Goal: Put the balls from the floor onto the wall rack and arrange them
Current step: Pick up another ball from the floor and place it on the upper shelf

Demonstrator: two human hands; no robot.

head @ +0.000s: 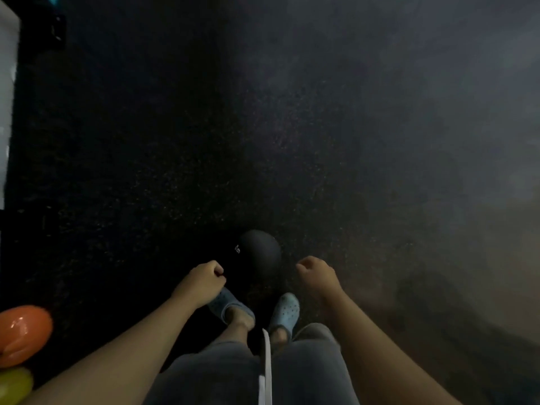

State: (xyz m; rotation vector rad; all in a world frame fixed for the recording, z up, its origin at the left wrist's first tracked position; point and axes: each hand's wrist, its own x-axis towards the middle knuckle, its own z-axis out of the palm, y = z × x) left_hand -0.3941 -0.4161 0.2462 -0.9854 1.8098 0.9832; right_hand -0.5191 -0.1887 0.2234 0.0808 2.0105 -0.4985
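A black ball (261,252) with small white markings lies on the dark speckled floor just ahead of my feet. My left hand (203,280) hovers to the ball's left, fingers curled in, holding nothing. My right hand (317,276) hovers to the ball's right, fingers also curled, holding nothing. Neither hand touches the ball. An orange ball (23,334) and a yellow-green ball (14,385) show at the lower left edge. The wall rack is out of view.
My feet in blue clogs (285,312) stand right behind the black ball. A white wall or panel (7,97) runs along the left edge, with a dark fixture (57,32) at the top left. The dark rubber floor (263,127) stretches ahead and right.
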